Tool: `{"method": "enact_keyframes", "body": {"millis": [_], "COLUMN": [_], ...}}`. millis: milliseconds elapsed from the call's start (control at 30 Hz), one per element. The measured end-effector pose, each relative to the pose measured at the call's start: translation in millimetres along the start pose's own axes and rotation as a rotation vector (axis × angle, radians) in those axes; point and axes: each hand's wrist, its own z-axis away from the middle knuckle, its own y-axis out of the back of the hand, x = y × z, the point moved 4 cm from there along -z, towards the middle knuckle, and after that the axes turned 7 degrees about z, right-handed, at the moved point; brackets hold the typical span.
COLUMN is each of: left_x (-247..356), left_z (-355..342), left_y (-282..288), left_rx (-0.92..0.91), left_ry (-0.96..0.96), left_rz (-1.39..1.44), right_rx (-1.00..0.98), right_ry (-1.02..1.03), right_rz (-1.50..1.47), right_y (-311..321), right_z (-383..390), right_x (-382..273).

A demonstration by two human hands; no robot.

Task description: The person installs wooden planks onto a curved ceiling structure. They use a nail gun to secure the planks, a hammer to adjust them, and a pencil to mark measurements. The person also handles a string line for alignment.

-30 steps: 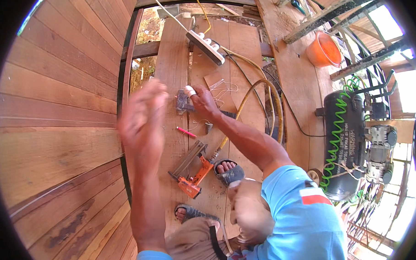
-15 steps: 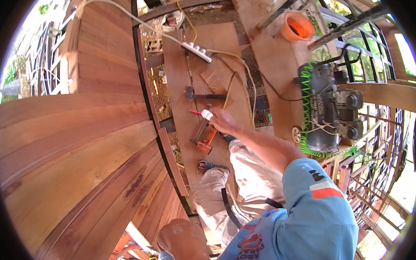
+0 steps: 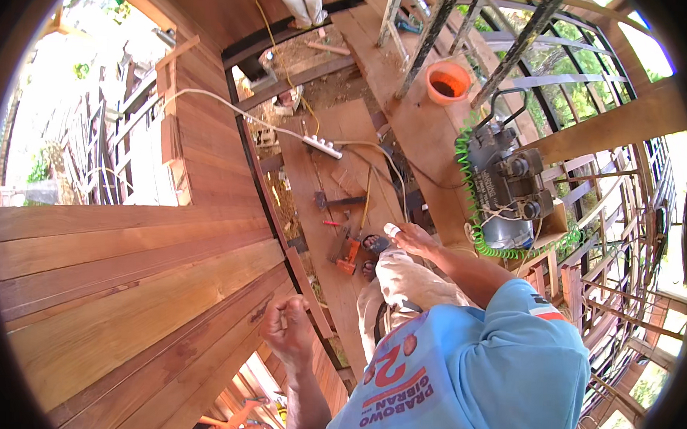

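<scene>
My left hand is raised beside the wooden plank wall, its fingers curled in; whatever may be inside them is hidden. My right hand is closed just above my knee. A small white thing shows at its fingertips; I cannot tell whether it is held or wrapped round a finger. By my sandalled feet, an orange and dark nail gun rests on the boards. Close to it lie a thin red piece and a hammer with a dark handle. Neither hand touches these tools.
A white power strip with cords lies farther along the boards. To the right stand an air compressor with a coiled green hose and an orange bucket. Gaps open beside the walkway boards. Another person's legs show at the far end.
My right hand has drawn back from over the nail gun toward my knee. My left hand has come up with curled fingers. The view has shifted, bringing another person's legs into sight.
</scene>
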Motion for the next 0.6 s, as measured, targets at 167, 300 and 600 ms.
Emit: {"method": "enact_keyframes", "body": {"millis": [167, 300, 600], "left_x": [-24, -31, 60], "left_z": [20, 18, -16], "left_y": [23, 12, -77], "left_rx": [-0.042, -0.151, -0.317], "left_ry": [-0.027, -0.044, -0.382], "left_rz": [-0.020, -0.104, -0.190], "right_rx": [0.010, 0.191, 0.658], "right_ry": [-0.235, -0.236, -0.311], "right_rz": [-0.013, -0.111, -0.464], "right_y": [100, 170, 312], "right_z": [17, 32, 51], "right_x": [-59, -75, -30]}}
